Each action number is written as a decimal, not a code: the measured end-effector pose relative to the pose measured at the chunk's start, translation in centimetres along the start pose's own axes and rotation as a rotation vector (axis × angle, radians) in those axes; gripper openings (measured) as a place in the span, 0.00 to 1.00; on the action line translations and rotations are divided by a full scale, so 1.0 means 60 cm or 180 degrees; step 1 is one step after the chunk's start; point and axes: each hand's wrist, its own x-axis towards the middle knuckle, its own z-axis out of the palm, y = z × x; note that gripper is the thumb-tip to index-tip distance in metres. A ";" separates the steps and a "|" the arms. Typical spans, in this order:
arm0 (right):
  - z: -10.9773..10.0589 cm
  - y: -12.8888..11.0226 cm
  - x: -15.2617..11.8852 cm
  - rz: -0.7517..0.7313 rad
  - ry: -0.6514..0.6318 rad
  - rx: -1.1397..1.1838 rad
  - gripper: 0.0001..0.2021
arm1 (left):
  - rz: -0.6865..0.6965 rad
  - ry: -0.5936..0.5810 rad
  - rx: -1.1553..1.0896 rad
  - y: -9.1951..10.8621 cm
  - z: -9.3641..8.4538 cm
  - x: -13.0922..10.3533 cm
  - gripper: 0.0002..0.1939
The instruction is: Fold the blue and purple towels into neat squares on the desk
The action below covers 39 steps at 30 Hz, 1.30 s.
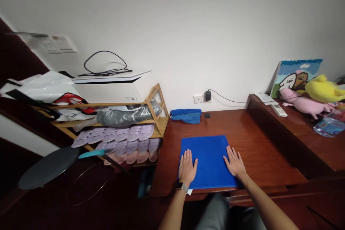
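A blue cloth (pixel 208 161) lies spread flat on the reddish-brown wooden desk (pixel 258 151), near its front edge. My left hand (pixel 188 167) rests palm down on the cloth's left side, fingers stretched out, a watch on the wrist. On the right edge of the cloth lies my right hand (pixel 235 161), also flat with the fingers apart. Neither hand grips anything. A small white tag (pixel 189 192) sticks out at the cloth's lower left corner. Farther back, a folded blue cloth (pixel 186 115) sits against the wall.
Left of the desk stands a wooden rack (pixel 158 111) with several slippers (pixel 115 134) and a white box (pixel 107 91) on top. On the raised right-hand surface are a remote control (pixel 279 110), plush toys (pixel 304 104) and a plastic bottle (pixel 329 126). A black charger (pixel 207 95) is plugged in at the wall.
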 end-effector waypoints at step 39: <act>-0.009 -0.022 0.128 0.0032 -0.0166 0.0032 0.34 | 0.0881 -0.0776 -0.0363 0.203 0.071 0.170 0.37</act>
